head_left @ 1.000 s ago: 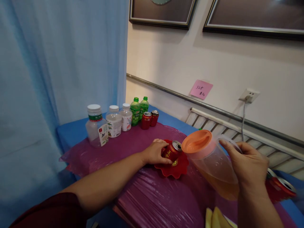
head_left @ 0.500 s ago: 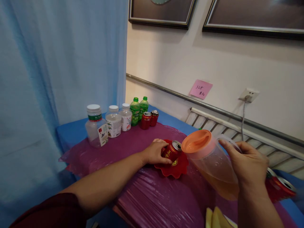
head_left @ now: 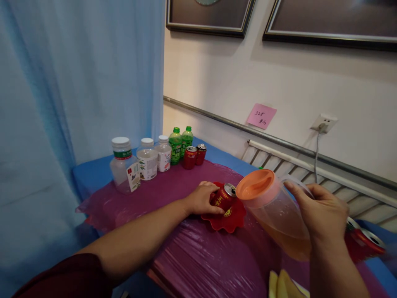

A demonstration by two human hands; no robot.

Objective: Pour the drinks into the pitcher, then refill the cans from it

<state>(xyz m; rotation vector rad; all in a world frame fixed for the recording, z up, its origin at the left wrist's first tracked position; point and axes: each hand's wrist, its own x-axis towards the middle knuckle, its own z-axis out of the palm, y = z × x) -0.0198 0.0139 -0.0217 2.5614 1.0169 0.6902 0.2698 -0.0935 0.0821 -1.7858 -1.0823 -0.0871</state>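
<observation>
My left hand (head_left: pixel 205 199) is wrapped round a red can (head_left: pixel 223 198), which leans to the right over a red scalloped mat (head_left: pixel 228 219). In my right hand (head_left: pixel 324 209) is the handle of a clear pitcher (head_left: pixel 279 219) with an orange lid (head_left: pixel 257 185). The pitcher tilts left, its spout close beside the can's top, with amber liquid inside. No stream of liquid can be made out between them.
Purple plastic sheeting (head_left: pixel 214 260) covers the blue table (head_left: pixel 238 162). Clear jars (head_left: pixel 124 171), green bottles (head_left: pixel 175 147) and red cans (head_left: pixel 190 158) stand behind. More cans (head_left: pixel 364 242) are at right, a yellow cloth (head_left: pixel 283 285) in front, a radiator (head_left: pixel 285 165) behind.
The whole view has shifted very slightly. Both hands keep their holds, and the can and pitcher stay tilted towards each other much as before.
</observation>
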